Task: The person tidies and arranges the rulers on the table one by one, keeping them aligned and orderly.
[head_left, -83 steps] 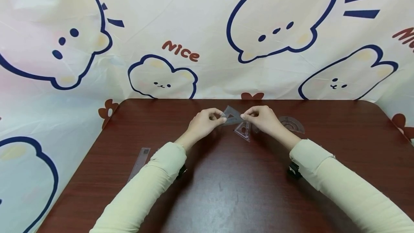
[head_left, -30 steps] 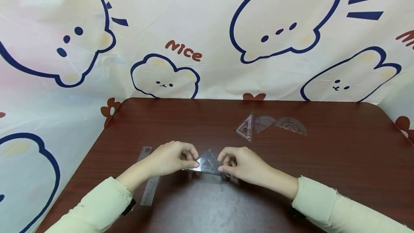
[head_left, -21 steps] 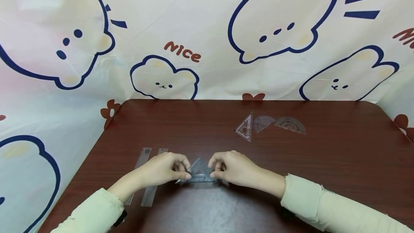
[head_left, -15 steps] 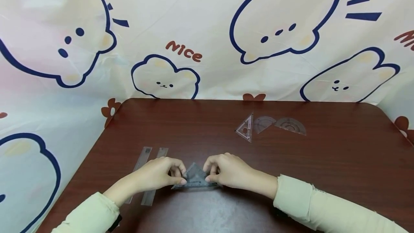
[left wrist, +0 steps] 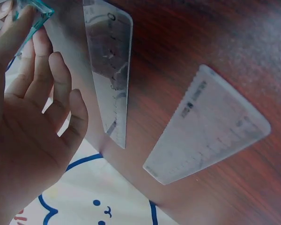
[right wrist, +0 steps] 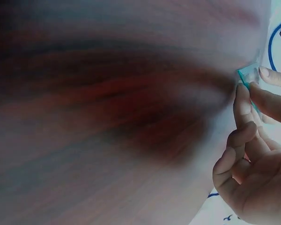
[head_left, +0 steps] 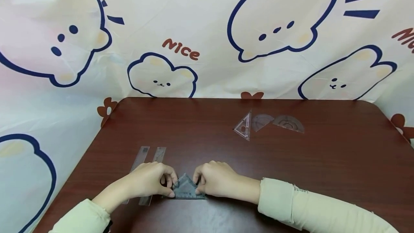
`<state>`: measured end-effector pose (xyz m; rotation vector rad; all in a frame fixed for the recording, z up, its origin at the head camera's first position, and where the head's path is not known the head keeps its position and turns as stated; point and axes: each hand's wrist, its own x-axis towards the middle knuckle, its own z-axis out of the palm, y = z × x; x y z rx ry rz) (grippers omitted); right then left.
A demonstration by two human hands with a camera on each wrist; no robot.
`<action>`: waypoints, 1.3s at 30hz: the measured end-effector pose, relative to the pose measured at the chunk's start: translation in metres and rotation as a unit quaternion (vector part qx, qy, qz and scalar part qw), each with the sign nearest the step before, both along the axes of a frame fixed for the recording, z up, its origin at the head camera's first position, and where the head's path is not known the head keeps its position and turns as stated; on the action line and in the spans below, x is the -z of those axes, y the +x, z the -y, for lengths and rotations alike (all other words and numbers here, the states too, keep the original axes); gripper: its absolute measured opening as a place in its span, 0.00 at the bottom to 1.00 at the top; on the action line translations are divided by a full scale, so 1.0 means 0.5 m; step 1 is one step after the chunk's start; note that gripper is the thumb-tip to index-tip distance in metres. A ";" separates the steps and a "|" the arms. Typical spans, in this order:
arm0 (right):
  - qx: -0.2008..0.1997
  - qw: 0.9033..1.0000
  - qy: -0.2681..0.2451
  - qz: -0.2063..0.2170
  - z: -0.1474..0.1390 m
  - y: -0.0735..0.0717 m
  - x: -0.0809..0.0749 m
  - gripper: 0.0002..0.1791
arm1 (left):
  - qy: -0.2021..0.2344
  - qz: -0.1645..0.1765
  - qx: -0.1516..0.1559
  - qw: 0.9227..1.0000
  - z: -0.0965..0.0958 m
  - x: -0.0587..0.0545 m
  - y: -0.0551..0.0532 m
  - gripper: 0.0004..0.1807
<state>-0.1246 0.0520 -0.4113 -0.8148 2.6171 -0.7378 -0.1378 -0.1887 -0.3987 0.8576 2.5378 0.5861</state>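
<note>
While two bare hands meet over a dark wooden table (head_left: 323, 161), a clear bluish triangle ruler (head_left: 185, 189) sits in the gap between them, its point directed away from the person and its long edge toward them. The left hand (head_left: 147, 179) pinches one side between thumb and forefinger, its other fingers loosely bent; the right hand (head_left: 220, 181) grips the opposite side the same way, so each is clamped on the same thing. Whether the ruler touches the wood below the hands cannot be told.

Under and beyond the left hand lie two clear straight rulers, the outer ruler (head_left: 140, 157) and the inner ruler (head_left: 159, 155), side by side and apart, partly covered by that hand and its forearm. Well beyond the right hand and slightly to its right, a second clear triangle (head_left: 245, 134) lies just beside a small protractor (head_left: 262, 122); next to that, farther to the hand's right, is a larger protractor (head_left: 289, 123). Pale rolled sleeves cover both forearms, the left sleeve (head_left: 85, 218) and the right sleeve (head_left: 279, 197). Past both hands, behind the table's far edge, hangs a white cloth (head_left: 215, 76) printed with blue-outlined cartoon animals and the red word "Nice".
</note>
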 end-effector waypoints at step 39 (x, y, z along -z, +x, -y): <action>-0.008 0.994 0.086 -0.073 0.016 0.026 0.005 0.11 | -0.035 -0.056 0.023 0.998 0.007 0.017 0.019 0.17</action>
